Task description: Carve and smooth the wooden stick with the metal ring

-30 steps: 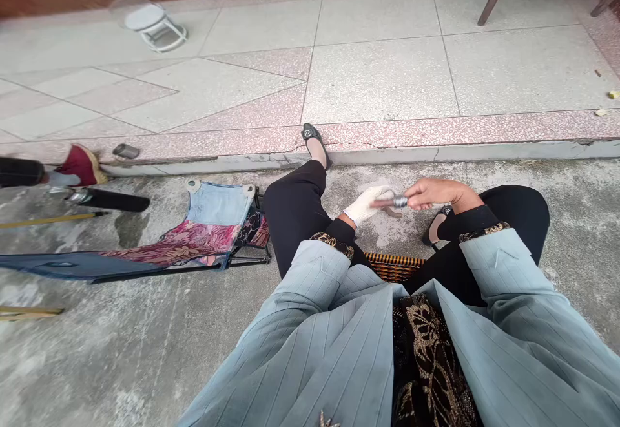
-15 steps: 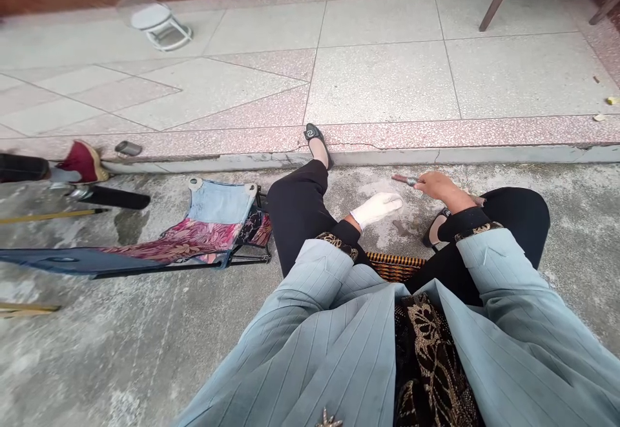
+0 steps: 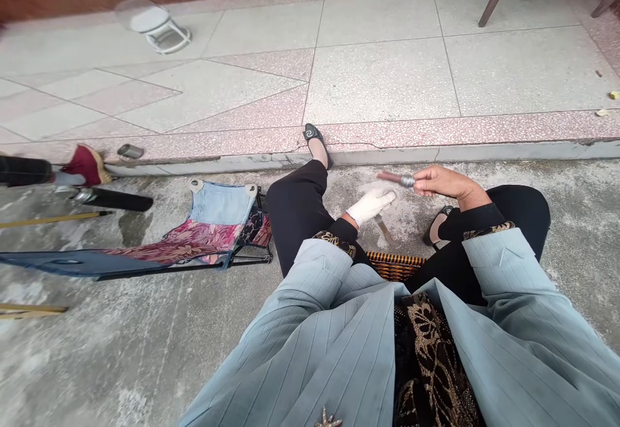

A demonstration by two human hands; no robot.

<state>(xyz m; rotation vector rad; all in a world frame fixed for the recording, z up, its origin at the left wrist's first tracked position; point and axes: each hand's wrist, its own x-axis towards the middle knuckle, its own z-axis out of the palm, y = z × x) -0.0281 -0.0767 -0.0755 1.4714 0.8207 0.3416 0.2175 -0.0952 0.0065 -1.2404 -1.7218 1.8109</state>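
My left hand [image 3: 372, 206], in a white glove, is closed with its fingers curled. A narrow, curved brownish blade [image 3: 387, 233] runs down from under the glove toward my lap; its upper end is hidden in the grip. To the right, my bare right hand [image 3: 443, 182] pinches a brown wooden stick [image 3: 388, 177] wrapped with silver wire [image 3: 407, 181] near the fingers. The stick points left, and its far end, smeared by motion, is just above the glove. I cannot tell whether the two touch.
A woven basket-like rim [image 3: 394, 267] shows between my legs. On the left stand a low folding chair [image 3: 223, 202], a black bottle [image 3: 119, 198] and another person's red shoe [image 3: 87, 164]. A raised tiled step [image 3: 378, 84] lies ahead, with a white stool [image 3: 159, 24] on it.
My right hand has turned and shifted slightly left with the stick, showing more of the wire. My gloved hand has moved a little left, and the curved blade below it shows more clearly.
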